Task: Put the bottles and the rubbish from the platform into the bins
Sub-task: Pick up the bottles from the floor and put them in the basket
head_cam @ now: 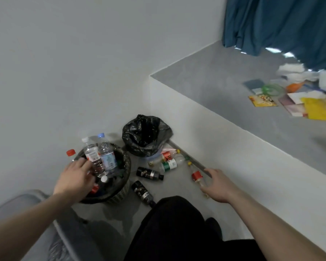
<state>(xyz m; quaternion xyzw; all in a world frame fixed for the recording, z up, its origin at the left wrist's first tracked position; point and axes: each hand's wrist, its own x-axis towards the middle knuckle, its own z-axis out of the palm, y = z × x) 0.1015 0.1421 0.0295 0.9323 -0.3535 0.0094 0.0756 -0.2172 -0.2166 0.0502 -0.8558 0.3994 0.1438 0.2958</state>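
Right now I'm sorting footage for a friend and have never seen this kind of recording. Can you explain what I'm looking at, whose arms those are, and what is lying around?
There is no machine here. One camera sits on a person's head and looks forward and down, so the two bare arms belong to the wearer, who appears to crouch on a grey floor.

The left hand rests on clear water bottles standing in a full bin; whether it grips one I cannot tell. The right hand reaches, fingers open, toward a small bottle with a red label lying on the floor.

Behind stands a second bin lined with a black bag. Between the bins and the right hand lie more bottles, among them two dark ones.

Upper right is the raised platform, with paper and wrappers on it, blurred.
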